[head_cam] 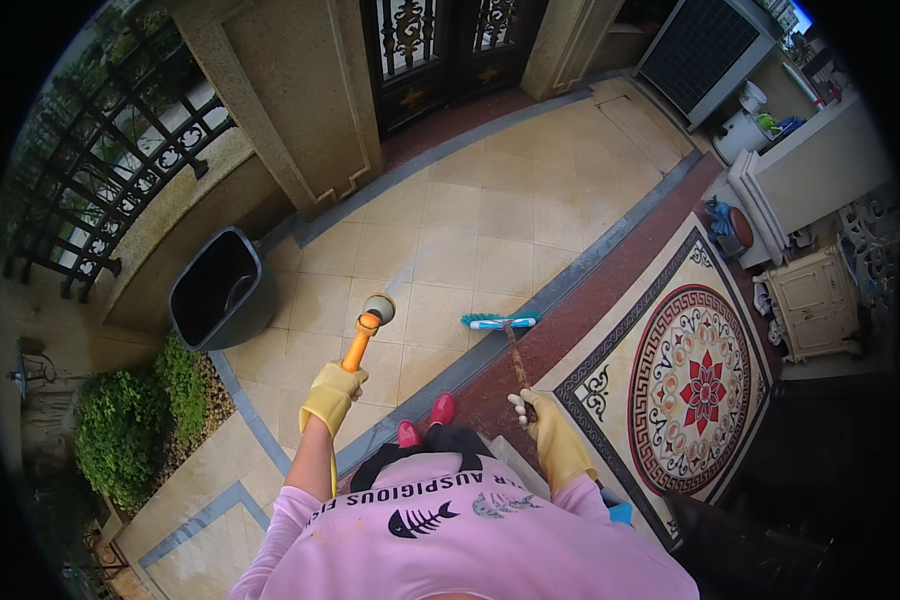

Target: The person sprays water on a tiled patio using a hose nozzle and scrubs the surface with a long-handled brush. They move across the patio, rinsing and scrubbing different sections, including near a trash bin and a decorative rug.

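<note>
My left hand (331, 392), in a yellow rubber glove, is closed around the orange handle of a hose spray nozzle (367, 324). A thin jet of water (403, 274) leaves its round grey head towards the beige floor tiles (450, 217). From below that hand a yellow hose (334, 472) runs down beside my forearm. The other yellow glove covers my right hand (551, 431), which grips the brown handle of a floor scrub brush (504, 322). Its blue-and-white head with teal bristles appears over the grey border strip of the floor.
A dark plastic bin (221, 289) stands open by the low wall at left, near a green shrub (124, 435). Patterned floor tiling (701, 394) lies at right, beside a cream cabinet (814, 300). A black metal door (450, 60) and an air-conditioner unit (705, 56) are at the back.
</note>
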The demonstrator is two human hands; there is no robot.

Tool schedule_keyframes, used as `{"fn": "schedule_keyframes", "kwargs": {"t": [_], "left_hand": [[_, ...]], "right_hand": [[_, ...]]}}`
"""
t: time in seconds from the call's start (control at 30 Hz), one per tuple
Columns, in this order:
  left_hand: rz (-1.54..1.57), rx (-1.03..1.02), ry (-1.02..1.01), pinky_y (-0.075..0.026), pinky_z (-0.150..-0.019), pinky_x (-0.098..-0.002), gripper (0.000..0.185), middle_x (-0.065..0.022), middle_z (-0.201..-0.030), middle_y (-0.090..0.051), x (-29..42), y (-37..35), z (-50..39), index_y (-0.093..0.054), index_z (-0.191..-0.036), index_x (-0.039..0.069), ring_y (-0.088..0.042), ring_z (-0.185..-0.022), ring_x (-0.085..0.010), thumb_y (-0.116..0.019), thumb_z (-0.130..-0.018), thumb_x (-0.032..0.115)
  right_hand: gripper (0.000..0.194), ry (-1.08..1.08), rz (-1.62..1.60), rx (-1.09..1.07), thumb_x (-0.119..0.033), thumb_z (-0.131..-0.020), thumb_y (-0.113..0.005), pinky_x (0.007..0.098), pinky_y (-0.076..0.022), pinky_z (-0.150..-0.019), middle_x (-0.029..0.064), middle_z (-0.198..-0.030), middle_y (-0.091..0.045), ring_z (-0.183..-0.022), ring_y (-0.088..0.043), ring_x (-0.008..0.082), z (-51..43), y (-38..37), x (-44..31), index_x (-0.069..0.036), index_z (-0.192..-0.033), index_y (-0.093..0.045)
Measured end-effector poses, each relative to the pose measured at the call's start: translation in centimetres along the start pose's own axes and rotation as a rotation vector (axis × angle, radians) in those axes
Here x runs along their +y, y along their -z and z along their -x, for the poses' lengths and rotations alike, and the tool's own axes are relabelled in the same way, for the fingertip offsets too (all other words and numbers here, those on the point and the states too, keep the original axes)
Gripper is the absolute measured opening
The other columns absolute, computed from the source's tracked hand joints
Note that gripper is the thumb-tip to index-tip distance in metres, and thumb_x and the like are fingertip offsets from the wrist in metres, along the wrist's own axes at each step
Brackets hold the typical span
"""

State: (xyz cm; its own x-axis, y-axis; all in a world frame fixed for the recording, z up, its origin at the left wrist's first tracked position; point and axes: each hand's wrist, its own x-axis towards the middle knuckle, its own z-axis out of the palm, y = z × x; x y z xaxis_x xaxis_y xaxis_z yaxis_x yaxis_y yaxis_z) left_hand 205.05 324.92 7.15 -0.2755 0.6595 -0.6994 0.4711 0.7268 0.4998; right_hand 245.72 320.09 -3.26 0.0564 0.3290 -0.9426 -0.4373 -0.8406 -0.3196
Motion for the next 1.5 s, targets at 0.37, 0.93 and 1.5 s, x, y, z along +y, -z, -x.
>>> {"fn": "schedule_keyframes", "kwargs": {"t": [0.37, 0.93, 1.5], "left_hand": [[0.395, -0.128, 0.25, -0.043, -0.043, -0.0302, 0.019, -0.0052, -0.055, -0.054, -19.3, 1.4, -0.1, -0.062, -0.085, 0.002, -0.05, -0.043, -0.0166, -0.075, -0.078, 0.014], [0.145, -0.183, 0.04, -0.038, -0.045, -0.0297, 0.018, -0.0024, -0.058, -0.056, -13.6, -2.6, -2.8, -0.066, -0.083, 0.006, -0.052, -0.047, -0.0131, -0.073, -0.077, 0.021], [-0.071, -0.368, 0.008, -0.043, -0.043, -0.0297, 0.012, -0.0045, -0.063, -0.062, 6.1, -18.2, -10.7, -0.069, -0.082, 0.003, -0.056, -0.046, -0.0149, -0.076, -0.077, 0.011]], "right_hand": [[0.016, -0.004, 0.024, -0.033, -0.013, -0.093, -0.061, 0.0228, -0.0343, -0.039, 0.0116, -0.095, -0.073, -0.046, -0.05, 0.0046, 2.9, -1.6, -1.2, -0.006, -0.107, -0.055], [0.016, 0.207, -0.132, -0.073, -0.018, -0.095, -0.062, 0.0249, -0.0309, -0.039, 0.0045, -0.07, -0.06, -0.045, -0.045, 0.0087, 12.7, 1.3, 1.2, -0.005, -0.103, -0.058], [0.018, 0.266, -0.327, -0.26, -0.013, -0.094, -0.06, 0.0218, -0.0348, -0.041, 0.0077, -0.087, -0.065, -0.054, -0.051, 0.0058, 8.9, 14.8, -19.3, -0.005, -0.109, -0.058]]}}
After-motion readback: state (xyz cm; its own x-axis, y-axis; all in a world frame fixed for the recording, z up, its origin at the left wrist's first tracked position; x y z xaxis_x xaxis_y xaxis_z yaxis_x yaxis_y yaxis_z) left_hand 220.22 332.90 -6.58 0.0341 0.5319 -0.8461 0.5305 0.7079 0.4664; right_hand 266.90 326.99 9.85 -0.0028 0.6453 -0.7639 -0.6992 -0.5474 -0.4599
